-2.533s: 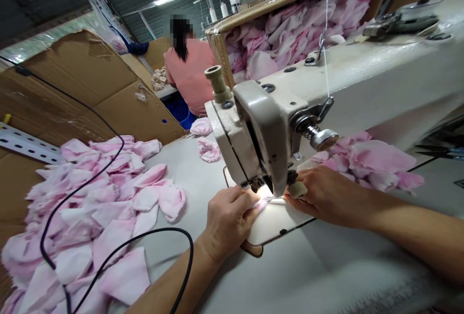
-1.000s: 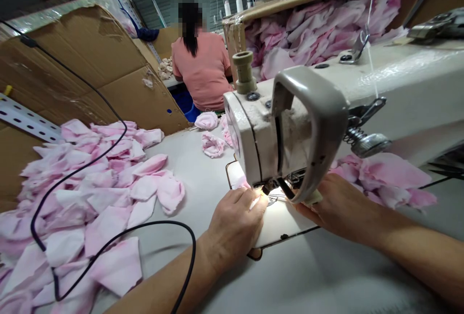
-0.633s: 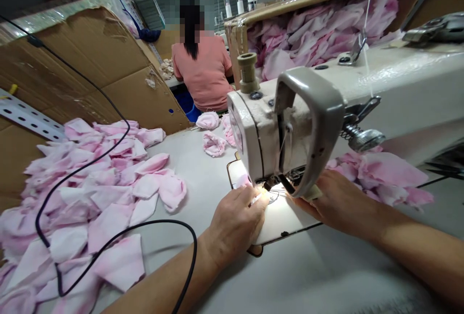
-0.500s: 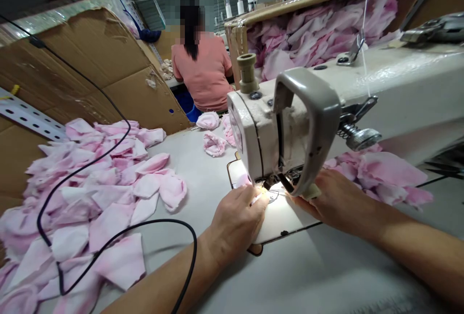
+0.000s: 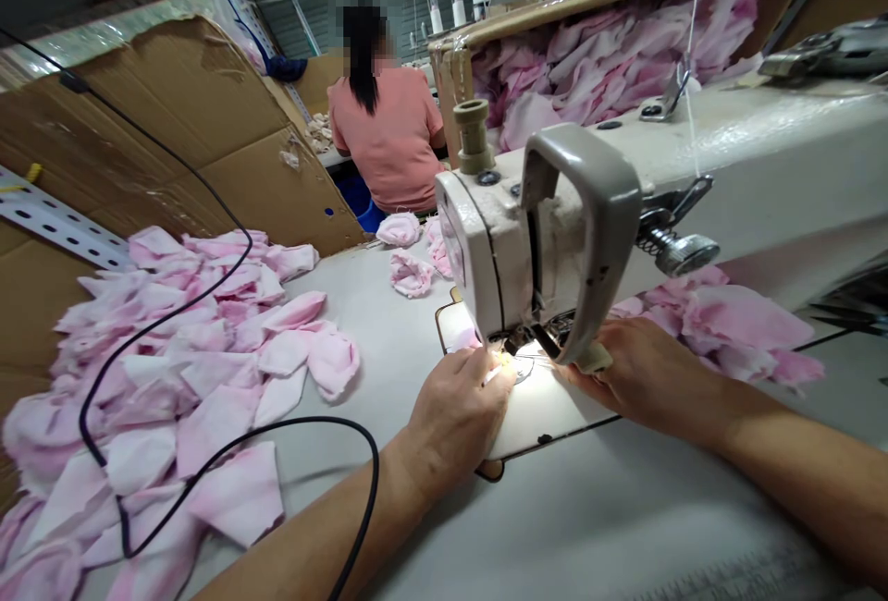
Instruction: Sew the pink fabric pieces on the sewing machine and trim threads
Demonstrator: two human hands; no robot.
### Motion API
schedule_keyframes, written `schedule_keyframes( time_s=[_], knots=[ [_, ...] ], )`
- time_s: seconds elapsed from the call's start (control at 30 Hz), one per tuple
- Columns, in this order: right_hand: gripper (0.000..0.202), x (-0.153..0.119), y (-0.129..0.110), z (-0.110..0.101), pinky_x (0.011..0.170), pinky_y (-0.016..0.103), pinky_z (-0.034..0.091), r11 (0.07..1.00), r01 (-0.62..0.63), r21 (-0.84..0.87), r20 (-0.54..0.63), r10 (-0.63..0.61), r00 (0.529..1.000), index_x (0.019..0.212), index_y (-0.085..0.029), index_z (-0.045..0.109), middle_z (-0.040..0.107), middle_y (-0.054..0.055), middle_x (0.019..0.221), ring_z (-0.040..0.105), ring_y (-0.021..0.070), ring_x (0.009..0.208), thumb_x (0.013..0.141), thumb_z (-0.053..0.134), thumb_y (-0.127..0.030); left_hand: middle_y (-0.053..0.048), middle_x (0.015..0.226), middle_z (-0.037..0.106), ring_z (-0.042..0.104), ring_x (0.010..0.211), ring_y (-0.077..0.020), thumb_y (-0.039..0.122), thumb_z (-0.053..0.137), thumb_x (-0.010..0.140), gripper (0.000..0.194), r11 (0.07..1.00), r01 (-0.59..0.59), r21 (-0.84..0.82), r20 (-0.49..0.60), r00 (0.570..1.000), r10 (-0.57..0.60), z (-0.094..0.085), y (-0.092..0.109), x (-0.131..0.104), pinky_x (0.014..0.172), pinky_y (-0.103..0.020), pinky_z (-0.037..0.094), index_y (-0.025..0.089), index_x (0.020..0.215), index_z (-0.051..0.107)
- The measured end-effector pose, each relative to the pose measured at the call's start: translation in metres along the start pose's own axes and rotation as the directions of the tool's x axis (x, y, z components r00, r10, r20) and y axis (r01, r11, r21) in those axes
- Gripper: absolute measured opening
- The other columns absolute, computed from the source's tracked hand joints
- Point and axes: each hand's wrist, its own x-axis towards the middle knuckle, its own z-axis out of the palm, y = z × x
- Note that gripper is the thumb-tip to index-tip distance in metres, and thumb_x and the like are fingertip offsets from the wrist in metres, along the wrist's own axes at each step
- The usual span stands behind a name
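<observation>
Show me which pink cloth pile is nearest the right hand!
The small pile beside the right hand, below the machine's arm; the big left pile and boxed pile are farther off.

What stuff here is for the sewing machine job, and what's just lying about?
Probably the job:
- sewing machine
- left hand and right hand, both near the needle area
- pink cloth pile

Probably just about:
- black cable
- cardboard
</observation>
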Motion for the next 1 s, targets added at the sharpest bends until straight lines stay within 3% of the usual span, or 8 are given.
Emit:
schedule_keyframes(
  time_s=[0.1,0.23,0.37,0.47,0.57,0.73,1.0],
  knots=[
    [0.021,0.000,0.002,-0.003,0.054,0.027,0.026,1.000,-0.006,0.009,-0.030,0.007,1.000,0.066,-0.018,0.052,0.059,0.001,0.061,0.053,0.0144,0.055,0.087,0.051,-0.014,-0.003,0.072,0.056,0.054,0.076,-0.0205,0.011,0.051,0.089,0.017,0.999,-0.017,-0.045,-0.058,0.998,0.015,0.000,-0.002,-0.001,0.070,-0.032,0.045,0.018,0.098,0.064],
    [0.023,0.002,0.001,-0.004,0.053,0.028,0.025,1.000,-0.003,-0.015,-0.053,0.002,0.999,0.065,-0.018,0.050,0.059,0.002,0.061,0.052,0.0142,0.054,0.087,0.049,-0.014,-0.001,0.072,0.059,0.054,0.072,-0.0175,0.015,0.052,0.090,0.010,0.998,0.015,-0.065,-0.136,0.990,-0.023,-0.004,-0.004,0.000,0.077,-0.036,0.040,0.018,0.083,0.059],
    [0.019,0.004,0.002,0.001,0.054,0.027,0.028,0.997,-0.049,-0.066,-0.017,0.048,0.999,0.070,-0.017,0.056,0.063,0.003,0.066,0.056,0.0152,0.059,0.088,0.051,-0.016,0.000,0.068,0.058,0.052,0.067,-0.0147,0.014,0.046,0.094,0.020,0.986,0.131,-0.104,-0.170,0.974,-0.148,-0.004,-0.011,0.003,0.073,-0.033,0.039,0.019,0.076,0.055],
    [0.019,0.006,0.004,0.007,0.054,0.027,0.030,0.989,-0.094,-0.116,-0.010,0.093,0.996,0.071,-0.017,0.061,0.066,0.005,0.069,0.058,0.0168,0.061,0.088,0.055,-0.022,-0.001,0.077,0.061,0.056,0.073,-0.0155,0.013,0.049,0.091,0.015,0.946,0.230,-0.227,-0.194,0.942,-0.276,0.002,-0.018,0.005,0.068,-0.029,0.042,0.019,0.080,0.058],
    [0.019,0.009,0.003,0.013,0.054,0.029,0.032,0.986,-0.117,-0.122,-0.011,0.116,0.993,0.076,-0.017,0.066,0.068,0.008,0.072,0.060,0.0195,0.061,0.089,0.053,-0.023,-0.002,0.087,0.064,0.059,0.084,-0.0177,0.009,0.052,0.085,0.014,0.898,0.293,-0.329,-0.183,0.913,-0.365,0.008,-0.021,0.005,0.073,-0.030,0.046,0.020,0.088,0.060],
    [0.026,0.009,0.000,0.017,0.054,0.028,0.036,0.987,-0.124,-0.100,-0.016,0.123,0.992,0.077,-0.018,0.068,0.067,0.007,0.071,0.061,0.0198,0.063,0.093,0.047,-0.020,-0.004,0.095,0.066,0.057,0.098,-0.0218,0.005,0.053,0.080,0.022,0.863,0.350,-0.366,-0.125,0.900,-0.418,0.011,-0.019,0.005,0.085,-0.036,0.047,0.019,0.096,0.059],
    [0.032,-0.010,0.008,0.012,0.061,0.035,0.044,0.991,-0.017,-0.133,-0.092,0.005,0.996,0.087,-0.017,0.072,0.072,0.014,0.082,0.067,0.0266,0.073,0.099,0.043,-0.022,-0.003,0.107,0.068,0.058,0.105,-0.0208,0.009,0.053,0.084,0.016,0.847,0.346,-0.404,-0.073,0.911,-0.407,0.021,-0.020,0.004,0.096,-0.039,0.045,0.020,0.088,0.064]
  ],
)
